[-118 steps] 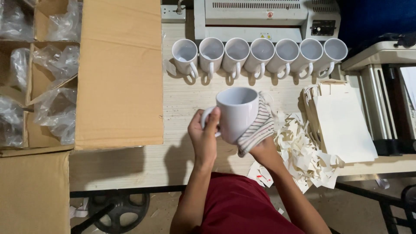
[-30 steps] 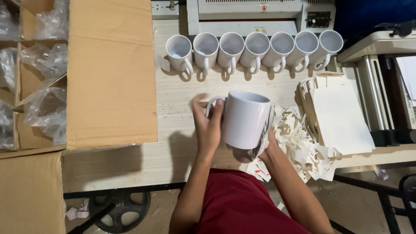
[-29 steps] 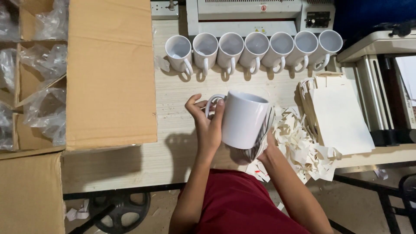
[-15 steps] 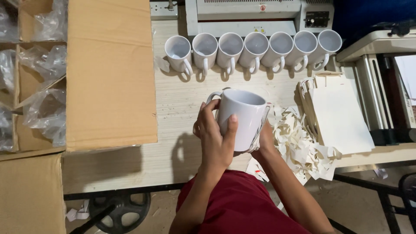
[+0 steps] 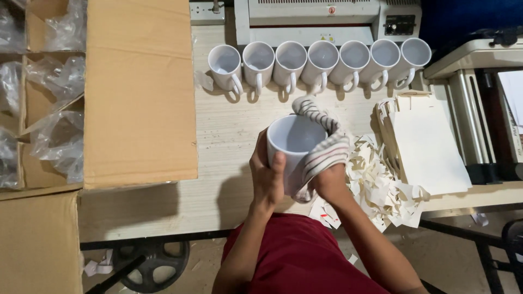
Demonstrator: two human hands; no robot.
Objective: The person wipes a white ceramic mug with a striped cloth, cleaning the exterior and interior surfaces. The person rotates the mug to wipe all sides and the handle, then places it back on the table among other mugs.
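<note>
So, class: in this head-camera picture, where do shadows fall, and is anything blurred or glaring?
Head view: the white mug and both hands are sharp; a soft shadow lies on the table left of the left hand; no strong glare; the row of mugs bows slightly from lens distortion.

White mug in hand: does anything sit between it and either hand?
The left hand grips the white mug directly, bare. A striped cloth lies between the mug and the right hand, draped over the rim.

Red garment (image 5: 305, 256) across the lap, bare forearms, left hand (image 5: 268, 177) and right hand (image 5: 327, 182) ungloved, no rings showing.
</note>
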